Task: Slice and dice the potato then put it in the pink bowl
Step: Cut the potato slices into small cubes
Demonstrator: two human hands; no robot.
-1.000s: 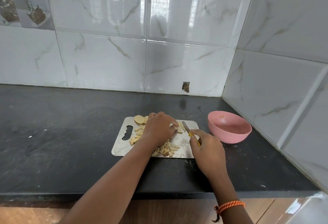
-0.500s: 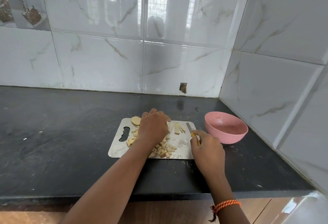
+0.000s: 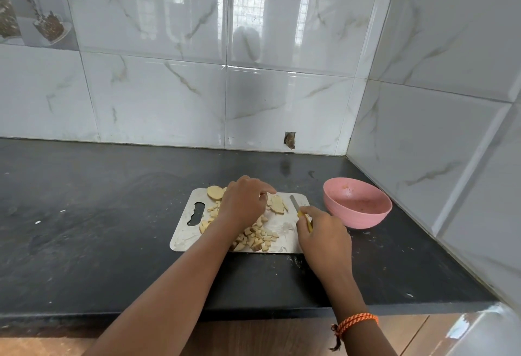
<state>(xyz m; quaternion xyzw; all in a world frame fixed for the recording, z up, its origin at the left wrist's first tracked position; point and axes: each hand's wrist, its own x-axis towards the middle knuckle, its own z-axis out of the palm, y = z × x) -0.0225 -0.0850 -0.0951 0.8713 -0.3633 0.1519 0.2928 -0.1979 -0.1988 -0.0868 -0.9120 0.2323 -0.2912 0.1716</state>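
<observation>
A steel cutting board (image 3: 184,236) lies on the black counter. A pile of diced potato (image 3: 258,238) sits at its near edge, and a round potato slice (image 3: 214,192) lies at its far left corner. My left hand (image 3: 244,204) hovers over the board's middle, its fingertips touching a stack of potato slices (image 3: 276,204). My right hand (image 3: 324,233) grips a yellow-handled knife (image 3: 295,204) with the blade pointing away, just right of those slices. The pink bowl (image 3: 357,205) stands to the right of the board.
The black counter (image 3: 98,229) runs left to a tiled back wall and ends at a tiled side wall (image 3: 437,144) just right of the bowl. Small white crumbs dot the counter. The counter's front edge runs below my forearms.
My left hand has lifted back off the stack, uncovering the potato slices. The knife has drawn slightly to the right, away from them.
</observation>
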